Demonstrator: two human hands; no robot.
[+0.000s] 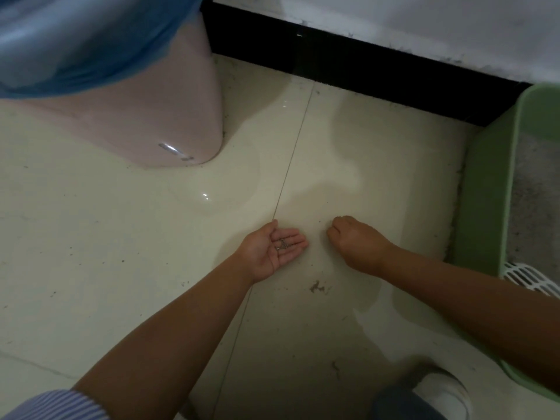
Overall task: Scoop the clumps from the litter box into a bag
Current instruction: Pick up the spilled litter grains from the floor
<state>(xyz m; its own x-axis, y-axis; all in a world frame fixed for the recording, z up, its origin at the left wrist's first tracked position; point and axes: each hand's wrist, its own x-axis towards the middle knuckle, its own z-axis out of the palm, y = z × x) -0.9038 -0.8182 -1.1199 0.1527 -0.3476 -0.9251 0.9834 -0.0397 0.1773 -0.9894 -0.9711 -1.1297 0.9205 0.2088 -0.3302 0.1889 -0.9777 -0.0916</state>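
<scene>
Nearest, a white shoe [445, 392] and a striped sleeve [51, 404] are seen at the bottom edge, on a pale tiled floor [91, 237]. Further out, a small patch of spilled litter [316, 287] is seen on the tiles, to the left of the green litter box [481, 207]. Just beyond that patch the two hands are held low over the floor, close together but apart. The left hand [274, 250] is turned palm up with the grip fully open, and a few dark grains [283, 244] are cupped in it. The right hand [356, 241] is turned knuckles up with the fingers curled under; whether anything is pinched in its grip cannot be told. At the litter box's near end a white slotted scoop [528, 277] is rested; grey litter is seen inside the box. Well left of the box, and farthest, a pink bin [145, 116] lined with a blue bag [75, 40] is stood beside the black skirting [363, 68].
</scene>
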